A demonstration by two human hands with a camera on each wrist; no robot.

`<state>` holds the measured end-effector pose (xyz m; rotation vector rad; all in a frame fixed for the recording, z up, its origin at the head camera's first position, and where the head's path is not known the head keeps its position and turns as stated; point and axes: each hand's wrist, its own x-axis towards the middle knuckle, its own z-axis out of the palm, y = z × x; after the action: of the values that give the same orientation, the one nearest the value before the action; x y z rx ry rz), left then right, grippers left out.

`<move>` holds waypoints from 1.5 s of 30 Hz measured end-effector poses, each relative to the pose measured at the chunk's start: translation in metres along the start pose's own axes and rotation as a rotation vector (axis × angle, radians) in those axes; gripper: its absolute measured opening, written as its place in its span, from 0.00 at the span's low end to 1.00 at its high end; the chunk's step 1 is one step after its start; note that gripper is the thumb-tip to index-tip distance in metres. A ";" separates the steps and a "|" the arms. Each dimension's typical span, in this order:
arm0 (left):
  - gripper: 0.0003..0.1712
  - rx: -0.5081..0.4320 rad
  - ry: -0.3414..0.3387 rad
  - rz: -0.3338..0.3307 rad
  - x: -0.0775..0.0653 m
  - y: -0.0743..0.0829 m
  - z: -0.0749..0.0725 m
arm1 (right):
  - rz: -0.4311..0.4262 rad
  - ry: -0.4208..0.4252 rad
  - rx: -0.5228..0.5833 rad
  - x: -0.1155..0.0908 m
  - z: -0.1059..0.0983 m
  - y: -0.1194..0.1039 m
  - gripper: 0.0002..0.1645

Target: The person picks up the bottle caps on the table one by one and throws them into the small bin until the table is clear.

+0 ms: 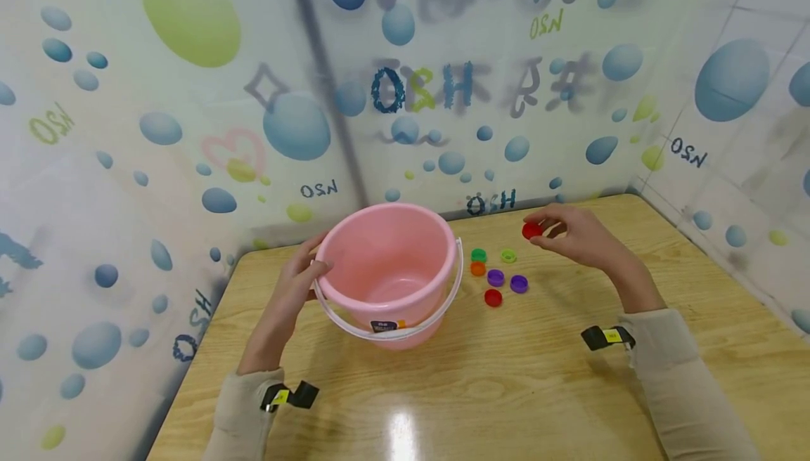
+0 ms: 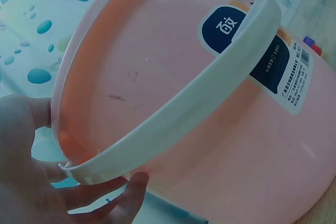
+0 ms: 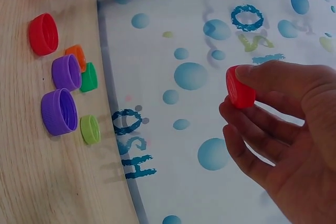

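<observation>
Bucket [image 1: 389, 257] sits L of my R hand [image 1: 574, 235], loose caps [image 1: 496, 278] btwn; R pinches red cap [image 1: 530, 231], my L hand [image 1: 293, 284] grips bucket.

There are seven caps: one red cap [image 1: 531, 231] in the right hand's [image 1: 572, 235] pinch, and six on the one table [image 1: 506, 377], between that grip and the bucket [image 1: 380, 250]. Those six are two purple caps [image 1: 496, 277], one second red cap [image 1: 493, 298], one orange cap [image 1: 477, 269], one green cap [image 1: 479, 255] and one lime cap [image 1: 508, 256]. One bucket, with one handle [image 2: 184, 109], is at the left hand's [image 1: 296, 280] grip. Two hands show, with one black band [image 1: 275, 396] behind each.
</observation>
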<state>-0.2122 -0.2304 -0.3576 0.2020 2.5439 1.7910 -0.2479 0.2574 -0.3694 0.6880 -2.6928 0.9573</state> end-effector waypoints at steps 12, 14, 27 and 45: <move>0.33 0.004 0.007 -0.001 0.000 0.001 0.000 | -0.022 0.034 -0.013 -0.001 -0.003 -0.010 0.18; 0.33 0.001 0.006 -0.005 0.000 0.001 0.000 | -0.022 0.038 -0.023 0.000 -0.003 -0.009 0.18; 0.33 -0.010 0.005 -0.010 -0.001 0.000 0.000 | -0.045 0.076 -0.030 -0.002 -0.005 -0.015 0.18; 0.33 -0.016 0.000 0.007 -0.001 0.001 0.000 | -0.064 0.102 -0.053 -0.001 -0.006 -0.025 0.19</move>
<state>-0.2107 -0.2300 -0.3573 0.2115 2.5308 1.8134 -0.2345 0.2449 -0.3520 0.6909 -2.5819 0.8770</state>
